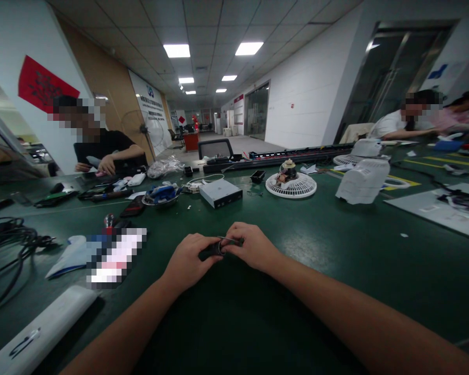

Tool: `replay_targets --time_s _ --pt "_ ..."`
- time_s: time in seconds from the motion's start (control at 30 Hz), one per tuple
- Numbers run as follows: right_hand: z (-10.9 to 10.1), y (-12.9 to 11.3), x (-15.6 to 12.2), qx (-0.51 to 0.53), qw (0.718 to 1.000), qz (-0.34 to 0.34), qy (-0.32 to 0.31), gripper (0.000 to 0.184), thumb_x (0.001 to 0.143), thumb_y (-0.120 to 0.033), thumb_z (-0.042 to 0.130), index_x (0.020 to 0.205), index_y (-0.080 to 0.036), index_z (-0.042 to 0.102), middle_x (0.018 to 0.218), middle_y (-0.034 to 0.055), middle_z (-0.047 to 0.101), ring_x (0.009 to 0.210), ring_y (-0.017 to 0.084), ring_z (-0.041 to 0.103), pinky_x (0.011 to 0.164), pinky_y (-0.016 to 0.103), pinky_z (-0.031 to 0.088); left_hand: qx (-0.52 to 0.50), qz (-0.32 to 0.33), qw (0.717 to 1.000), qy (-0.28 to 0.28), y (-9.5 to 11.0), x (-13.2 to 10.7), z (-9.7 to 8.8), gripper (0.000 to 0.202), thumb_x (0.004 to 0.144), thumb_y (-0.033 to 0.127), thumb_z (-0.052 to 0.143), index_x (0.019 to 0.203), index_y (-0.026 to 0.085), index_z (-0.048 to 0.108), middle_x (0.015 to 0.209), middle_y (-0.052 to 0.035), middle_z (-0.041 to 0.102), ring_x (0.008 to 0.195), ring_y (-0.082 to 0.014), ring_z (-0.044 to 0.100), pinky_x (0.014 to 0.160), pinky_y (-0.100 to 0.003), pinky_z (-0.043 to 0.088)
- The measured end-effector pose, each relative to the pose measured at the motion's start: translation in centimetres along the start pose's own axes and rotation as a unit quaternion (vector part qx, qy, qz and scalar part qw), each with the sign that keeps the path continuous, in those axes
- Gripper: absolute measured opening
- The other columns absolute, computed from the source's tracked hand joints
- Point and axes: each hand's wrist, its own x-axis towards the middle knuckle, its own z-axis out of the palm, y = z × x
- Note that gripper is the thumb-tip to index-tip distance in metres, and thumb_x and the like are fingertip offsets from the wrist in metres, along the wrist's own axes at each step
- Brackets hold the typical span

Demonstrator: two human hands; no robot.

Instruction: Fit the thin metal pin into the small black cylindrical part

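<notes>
Head view: the left hand and right hand are held close together, both clamping a small black part just above the green table. Farther off, a silver box and a white fan base are sitting on the table, and a co-worker is sitting across it.

No writing here can be read. At ten o'clock, a red diamond banner on the wall bears black brushed characters, too blurred to make out. Near eleven o'clock, a white wall sign shows a blue logo above lines of print, too small to read.
</notes>
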Motion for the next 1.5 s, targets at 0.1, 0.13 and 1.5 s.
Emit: replay_targets --time_s 0.1,0.13,1.5 --pt "0.3 0.3 0.1 0.063 0.996 0.062 0.011 0.009 0.072 -0.023 0.075 0.079 -0.018 0.072 0.078 0.0003 0.065 0.069 0.012 0.057 0.063 0.024 0.043 -0.006 0.014 1.0 0.005 -0.1 0.0 -0.1 0.032 0.08 0.028 0.071 0.111 0.025 0.065 0.099 -0.0036 0.07 0.091 -0.0214 0.061 0.08 -0.035 0.047" --pt "0.5 0.5 0.1 0.086 0.992 0.088 0.009 0.011 0.071 -0.025 0.076 0.078 -0.017 0.071 0.074 -0.0002 0.065 0.067 0.012 0.057 0.061 0.024 0.043 -0.008 0.019 1.0 0.006 -0.1 0.0 -0.1 0.031 0.08 0.028 0.071 0.11 0.025 0.065 0.1 -0.0035 0.07 0.091 -0.0213 0.061 0.081 -0.035 0.047" --pt "0.9 0.9 0.4 0.146 0.976 0.161 -0.013 0.023 0.075 -0.031 0.07 0.089 -0.017 0.059 0.084 0.0024 0.065 0.068 0.013 0.059 0.058 0.024 0.044 0.003 -0.001 1.0 0.03 0.1 0.1 0.3 0.031 0.077 0.022 0.071 0.107 0.024 0.065 0.099 -0.0023 0.071 0.091 -0.022 0.063 0.081 -0.037 0.047"
